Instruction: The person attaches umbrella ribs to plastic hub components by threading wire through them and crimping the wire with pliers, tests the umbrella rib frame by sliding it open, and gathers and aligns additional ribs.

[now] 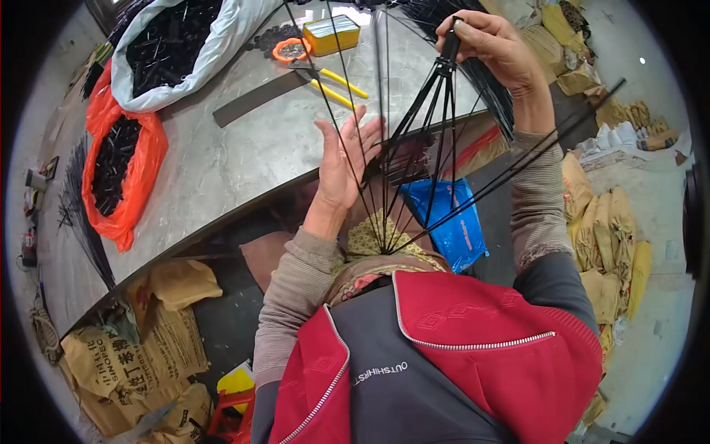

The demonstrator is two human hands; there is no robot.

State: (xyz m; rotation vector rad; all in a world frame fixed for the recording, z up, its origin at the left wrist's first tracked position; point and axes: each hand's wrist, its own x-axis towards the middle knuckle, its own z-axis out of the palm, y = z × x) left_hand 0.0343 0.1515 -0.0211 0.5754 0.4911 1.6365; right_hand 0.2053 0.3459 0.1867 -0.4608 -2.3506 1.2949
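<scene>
My right hand (pixel 492 48), raised at the upper right, pinches the black top end of an umbrella-like frame (pixel 446 66). Thin black ribs spread down from its hub toward my lap, and several long ones fan upward and to the right. My left hand (pixel 347 159) is beside the ribs at the table's front edge, palm up with its fingers apart; some ribs cross in front of it. Yellow-handled pliers (pixel 339 85) lie on the grey table (pixel 244 163) beyond that hand, beside a dark flat strip (pixel 259 100).
A white bag (pixel 214 55) and a red bag (pixel 154 159) hold black parts. A yellow tin (pixel 331 37) and an orange dish (pixel 291 49) stand at the back. Black rods (pixel 85 214) lie at the left. A blue packet (pixel 451 226) and brown sacks (pixel 140 355) are below the table.
</scene>
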